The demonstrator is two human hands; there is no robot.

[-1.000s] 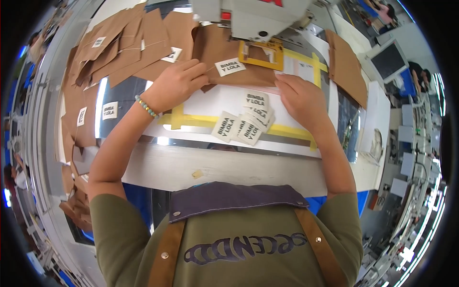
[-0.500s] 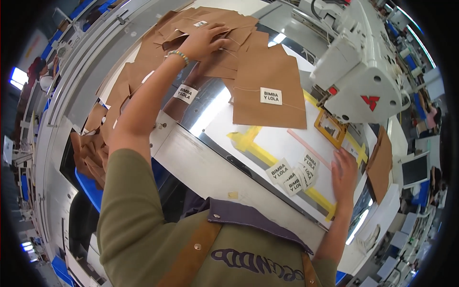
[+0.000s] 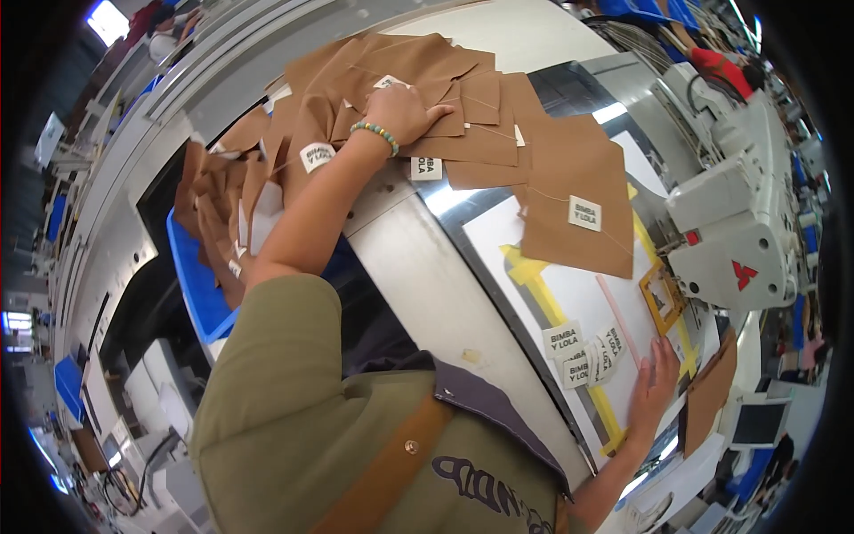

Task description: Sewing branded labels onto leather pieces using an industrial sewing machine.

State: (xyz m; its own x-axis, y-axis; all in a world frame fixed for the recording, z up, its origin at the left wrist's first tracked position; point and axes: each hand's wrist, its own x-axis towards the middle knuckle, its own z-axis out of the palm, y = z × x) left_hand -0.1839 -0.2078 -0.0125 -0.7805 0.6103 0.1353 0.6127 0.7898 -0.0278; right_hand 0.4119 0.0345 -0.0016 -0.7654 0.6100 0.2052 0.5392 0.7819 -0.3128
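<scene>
My left hand (image 3: pixel 405 116), with a beaded bracelet above it, is closed over brown pieces (image 3: pixel 485 142) that overlap in a loose pile. Its thumb points right; the other fingertips are partly hidden. Small white labels sit on several pieces. One brown piece (image 3: pixel 578 200) with a centred white label lies flat at the pile's right end. My right hand (image 3: pixel 656 383) rests with fingers stretched on the white sheet (image 3: pixel 551 294), just below a yellow frame (image 3: pixel 663 298) under the sewing machine head (image 3: pixel 734 231). Loose white labels (image 3: pixel 583 351) lie to its left.
A blue bin (image 3: pixel 196 285) heaped with brown pieces stands left of my left forearm. Yellow tape (image 3: pixel 543 289) marks the white sheet, beside a pink strip (image 3: pixel 616 316). More brown pieces (image 3: pixel 709 392) are stacked at the right. A screen (image 3: pixel 758 424) stands beyond.
My view has turned, shifting the scene. My left hand has gone from lying spread on the pile to closing over it. Pieces beside that arm sit nearer the bin. The right hand stays near the frame.
</scene>
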